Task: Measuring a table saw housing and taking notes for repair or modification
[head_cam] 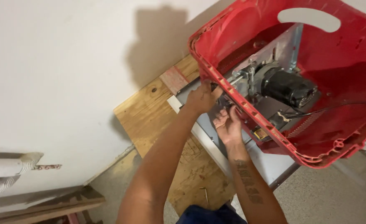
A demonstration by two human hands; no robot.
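Here, the red plastic housing lies overturned, its black motor exposed inside. The left hand curls closed at the housing's near rim; the right hand, fingers bent, touches the rim just below, above the plywood board.

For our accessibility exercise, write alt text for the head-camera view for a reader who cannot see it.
Two bare hands, left hand and right hand, grip the rim of an upturned red plastic housing with a black motor inside. It rests on a plywood board beside a white wall.
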